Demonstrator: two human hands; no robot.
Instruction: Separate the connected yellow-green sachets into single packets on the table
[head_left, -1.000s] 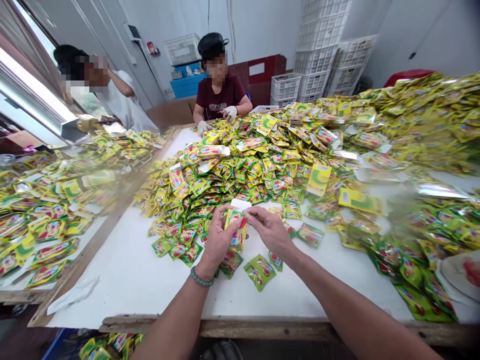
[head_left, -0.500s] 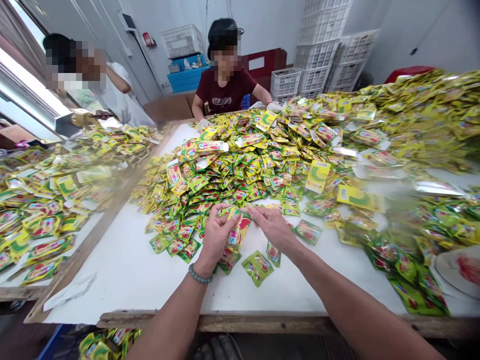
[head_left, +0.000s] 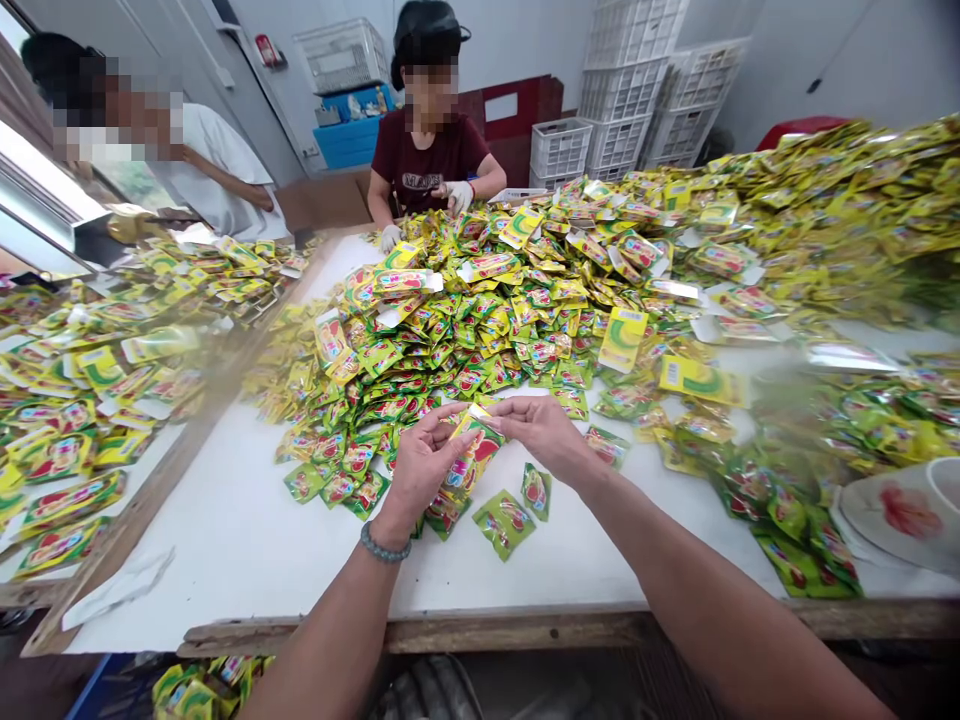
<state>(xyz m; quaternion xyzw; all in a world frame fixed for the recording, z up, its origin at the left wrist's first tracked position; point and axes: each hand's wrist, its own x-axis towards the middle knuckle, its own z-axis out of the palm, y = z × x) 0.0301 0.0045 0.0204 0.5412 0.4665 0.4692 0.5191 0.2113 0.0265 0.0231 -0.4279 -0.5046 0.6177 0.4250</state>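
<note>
My left hand [head_left: 420, 468] is closed around a small printed carton [head_left: 475, 455] in yellow, green and red, thumb across its front. At the carton's upper end a pale flap shows, and my right hand [head_left: 546, 437] pinches that end between thumb and fingers. Just below, joined green sachets [head_left: 504, 526] and a single green sachet [head_left: 536, 491] lie flat on the white table [head_left: 300, 575]. Beyond my hands rises a big heap of green and yellow sachets [head_left: 480, 325], with some printed cartons among them. A bead bracelet circles my left wrist.
A wooden strip [head_left: 161, 445] divides off another pile of cartons [head_left: 71, 450] at left. Across the table stands a co-worker in gloves [head_left: 427, 165]; another person [head_left: 217, 165] is at far left. A flower-patterned white container [head_left: 904, 515] lies at right. Crates [head_left: 622, 95] are stacked behind.
The carton's top end now shows a pale flap at my right fingertips. Across the table, the co-worker's gloved hand has come off the heap to the chest. My view has shifted slightly.
</note>
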